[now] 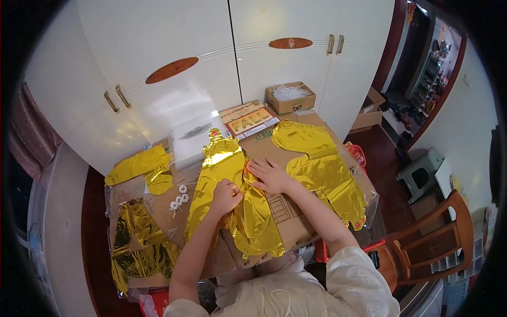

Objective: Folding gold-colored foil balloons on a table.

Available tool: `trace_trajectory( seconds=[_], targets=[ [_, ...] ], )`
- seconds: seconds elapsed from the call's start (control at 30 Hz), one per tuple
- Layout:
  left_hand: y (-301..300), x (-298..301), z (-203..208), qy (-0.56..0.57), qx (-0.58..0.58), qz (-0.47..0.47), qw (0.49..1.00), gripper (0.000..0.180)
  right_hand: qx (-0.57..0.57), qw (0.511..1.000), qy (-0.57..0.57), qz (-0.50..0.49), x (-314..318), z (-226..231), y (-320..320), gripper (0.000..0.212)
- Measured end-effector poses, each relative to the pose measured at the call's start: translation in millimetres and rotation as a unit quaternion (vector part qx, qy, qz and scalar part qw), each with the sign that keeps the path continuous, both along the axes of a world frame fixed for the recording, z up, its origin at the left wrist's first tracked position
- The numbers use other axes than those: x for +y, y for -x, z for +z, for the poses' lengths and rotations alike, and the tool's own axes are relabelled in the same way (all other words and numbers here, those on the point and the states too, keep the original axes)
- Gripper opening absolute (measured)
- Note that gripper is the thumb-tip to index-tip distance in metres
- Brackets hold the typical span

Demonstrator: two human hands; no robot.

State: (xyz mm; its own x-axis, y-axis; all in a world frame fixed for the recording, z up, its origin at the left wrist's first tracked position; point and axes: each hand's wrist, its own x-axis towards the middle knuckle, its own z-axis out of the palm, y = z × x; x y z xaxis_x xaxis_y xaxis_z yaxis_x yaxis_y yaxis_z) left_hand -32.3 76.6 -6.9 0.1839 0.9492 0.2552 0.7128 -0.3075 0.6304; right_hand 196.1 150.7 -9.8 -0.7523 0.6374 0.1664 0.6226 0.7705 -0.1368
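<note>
Where the cardboard-topped table (266, 148) carries several foils, a gold foil piece (256, 219) stretches across its middle to the near edge. A second gold piece (322, 171) lies along the right edge; crumpled foil (147, 232) covers the near left corner. The right grip (270, 177) spreads flat on the middle piece; the left grip (226, 197) pinches its folds. Small white rolls (185, 198) sit left of it.

Home rm — wardrobe (200, 31), curtain (34, 132), wdn chair (464, 238)
</note>
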Motion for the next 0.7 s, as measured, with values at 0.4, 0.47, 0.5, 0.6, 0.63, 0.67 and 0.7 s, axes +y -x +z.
trace_trajectory(
  seconds=[0.4, 0.47, 0.5, 0.6, 0.63, 0.67, 0.7],
  targets=[
    [5, 7, -1, -0.022, -0.015, -0.015, 1.0, 0.017, 0.0, 1.0, -0.002, 0.012, -11, -1, -5, 0.069],
    [5, 7, 0, -0.017, -0.025, -0.018, 0.999, 0.017, 0.003, 1.0, -0.001, 0.012, -12, -1, -6, 0.07],
    [5, 7, 0, -0.015, -0.029, -0.02, 0.999, 0.017, 0.008, 1.0, -0.007, 0.01, -12, 0, -6, 0.069],
    [6, 6, 2, -0.012, -0.037, -0.03, 0.999, 0.016, 0.045, 0.998, -0.044, 0.0, -21, 9, -5, 0.065],
    [6, 7, 2, -0.004, -0.036, -0.024, 0.999, 0.016, 0.071, 0.995, -0.071, -0.01, -29, 14, -7, 0.061],
    [6, 6, 1, 0.004, -0.036, -0.017, 0.999, 0.016, 0.097, 0.99, -0.097, -0.019, -42, 25, -8, 0.057],
    [8, 6, 1, 0.012, -0.036, -0.008, 0.999, 0.016, 0.089, 0.992, -0.075, -0.047, -60, 36, -10, 0.052]
  ],
)
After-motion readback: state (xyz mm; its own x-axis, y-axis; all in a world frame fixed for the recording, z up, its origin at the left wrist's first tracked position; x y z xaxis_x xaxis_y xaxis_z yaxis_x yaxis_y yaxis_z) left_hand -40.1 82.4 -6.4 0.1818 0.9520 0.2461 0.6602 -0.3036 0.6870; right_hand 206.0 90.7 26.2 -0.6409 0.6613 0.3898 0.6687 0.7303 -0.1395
